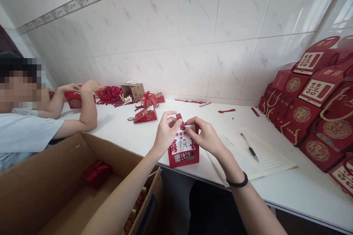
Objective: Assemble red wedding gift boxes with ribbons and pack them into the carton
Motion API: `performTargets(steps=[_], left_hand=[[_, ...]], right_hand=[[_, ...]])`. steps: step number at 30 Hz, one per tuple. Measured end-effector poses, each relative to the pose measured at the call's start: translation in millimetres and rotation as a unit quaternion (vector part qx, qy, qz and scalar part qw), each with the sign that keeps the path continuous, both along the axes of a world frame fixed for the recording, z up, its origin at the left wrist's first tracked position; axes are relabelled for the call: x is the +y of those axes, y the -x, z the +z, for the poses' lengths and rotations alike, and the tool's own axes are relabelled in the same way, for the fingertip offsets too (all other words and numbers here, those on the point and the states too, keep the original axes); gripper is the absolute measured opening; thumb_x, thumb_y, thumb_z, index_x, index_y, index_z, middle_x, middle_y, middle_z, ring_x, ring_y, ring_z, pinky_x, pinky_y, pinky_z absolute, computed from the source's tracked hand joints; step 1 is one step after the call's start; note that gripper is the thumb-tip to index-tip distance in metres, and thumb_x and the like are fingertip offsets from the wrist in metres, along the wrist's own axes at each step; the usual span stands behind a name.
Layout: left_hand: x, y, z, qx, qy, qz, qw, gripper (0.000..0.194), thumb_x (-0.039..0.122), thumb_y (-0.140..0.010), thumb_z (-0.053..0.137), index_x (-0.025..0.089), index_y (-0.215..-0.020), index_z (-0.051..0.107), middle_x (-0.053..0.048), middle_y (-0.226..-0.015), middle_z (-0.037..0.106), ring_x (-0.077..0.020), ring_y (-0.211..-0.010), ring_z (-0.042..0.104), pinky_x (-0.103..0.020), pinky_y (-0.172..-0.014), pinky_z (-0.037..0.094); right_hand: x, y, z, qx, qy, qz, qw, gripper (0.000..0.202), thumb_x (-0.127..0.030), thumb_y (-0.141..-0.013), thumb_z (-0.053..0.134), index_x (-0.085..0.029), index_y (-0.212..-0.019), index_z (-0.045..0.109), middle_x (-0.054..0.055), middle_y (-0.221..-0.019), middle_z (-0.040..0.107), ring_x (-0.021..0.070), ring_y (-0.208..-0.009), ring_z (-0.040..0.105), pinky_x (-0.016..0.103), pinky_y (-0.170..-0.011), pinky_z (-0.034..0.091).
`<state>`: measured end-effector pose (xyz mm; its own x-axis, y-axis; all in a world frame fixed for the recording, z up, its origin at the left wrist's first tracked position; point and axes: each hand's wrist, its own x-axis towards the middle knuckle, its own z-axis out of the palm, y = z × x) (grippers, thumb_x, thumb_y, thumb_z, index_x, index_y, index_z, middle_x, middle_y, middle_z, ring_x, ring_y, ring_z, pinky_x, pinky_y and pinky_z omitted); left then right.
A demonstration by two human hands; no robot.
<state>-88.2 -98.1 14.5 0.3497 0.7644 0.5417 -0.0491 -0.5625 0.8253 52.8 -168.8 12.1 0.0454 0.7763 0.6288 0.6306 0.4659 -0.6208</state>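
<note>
A red gift box [184,150] with a white printed front and a small window stands upright near the table's front edge. My left hand [167,129] pinches a dark red ribbon [179,118] at the box's top. From the right, my right hand [202,132] has its thumb and forefinger closed at the ribbon's lower part, beside the box's top edge. The fingertips of both hands nearly meet there.
A large open cardboard box [118,150] holding red items is at the lower left. Beyond it a person handles a red box [74,99]. Red ribbons [111,95] lie near the wall. Paper [264,154], a pen [249,147] and stacked red boxes [300,113] are right.
</note>
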Motion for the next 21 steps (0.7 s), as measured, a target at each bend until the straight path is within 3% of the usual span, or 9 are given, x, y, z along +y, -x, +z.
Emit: performTargets(steps=[3,6,8,10,14,21], left_hand=[[-4.0,-3.7,-6.3,-0.020,-0.047,0.035,0.998,0.020,0.029,-0.081,0.056,0.019,-0.097,0.049,0.003,-0.070,0.060,-0.0109,-0.067,0.062,-0.022,-0.065,0.049],[-7.0,-4.7,-8.4,0.009,-0.107,0.054,0.993,0.015,0.030,-0.084,0.053,0.018,-0.088,0.059,-0.002,-0.085,0.065,-0.0120,-0.076,0.063,-0.022,-0.067,0.051],[-7.3,-4.1,-9.2,0.021,-0.134,0.050,0.989,0.020,0.029,-0.087,0.050,0.017,-0.094,0.063,-0.005,-0.092,0.067,-0.0136,-0.083,0.063,-0.021,-0.066,0.051],[-6.4,-2.7,-10.4,0.020,-0.149,0.045,0.988,0.023,0.025,-0.087,0.047,0.017,-0.100,0.064,-0.006,-0.095,0.067,-0.0138,-0.086,0.063,-0.020,-0.064,0.050],[-2.4,1.4,-12.6,0.013,-0.170,0.008,0.985,0.033,0.013,-0.081,0.046,0.015,-0.110,0.062,-0.004,-0.088,0.065,-0.0110,-0.072,0.060,-0.020,-0.060,0.049],[0.1,4.3,-12.1,0.025,-0.214,-0.002,0.976,0.041,0.009,-0.075,0.045,0.014,-0.112,0.061,-0.006,-0.094,0.066,-0.0130,-0.079,0.061,-0.023,-0.071,0.050]], right_hand=[[1.6,10.3,-16.3,0.061,-0.054,-0.047,0.996,0.011,-0.023,-0.083,0.051,-0.019,-0.092,0.057,0.002,-0.087,0.062,0.0154,-0.073,0.057,0.028,-0.069,0.046],[3.5,21.4,-28.0,0.095,-0.119,-0.098,0.983,0.016,-0.021,-0.082,0.050,-0.019,-0.096,0.057,0.003,-0.087,0.059,0.0158,-0.074,0.055,0.028,-0.069,0.045],[4.7,26.1,-32.0,0.096,-0.137,-0.114,0.979,0.018,-0.019,-0.082,0.049,-0.020,-0.098,0.057,0.002,-0.084,0.057,0.0151,-0.070,0.053,0.028,-0.065,0.044],[5.8,28.0,-33.7,0.093,-0.143,-0.112,0.979,0.016,-0.019,-0.083,0.049,-0.021,-0.096,0.058,0.001,-0.081,0.055,0.0146,-0.067,0.052,0.027,-0.063,0.043],[8.2,28.0,-34.5,0.107,-0.168,-0.109,0.974,0.012,-0.018,-0.083,0.049,-0.021,-0.090,0.058,0.001,-0.079,0.053,0.0150,-0.069,0.051,0.028,-0.063,0.042],[9.8,28.3,-37.0,0.114,-0.184,-0.102,0.971,0.011,-0.017,-0.084,0.050,-0.021,-0.090,0.059,0.001,-0.079,0.053,0.0152,-0.072,0.052,0.028,-0.064,0.042]])
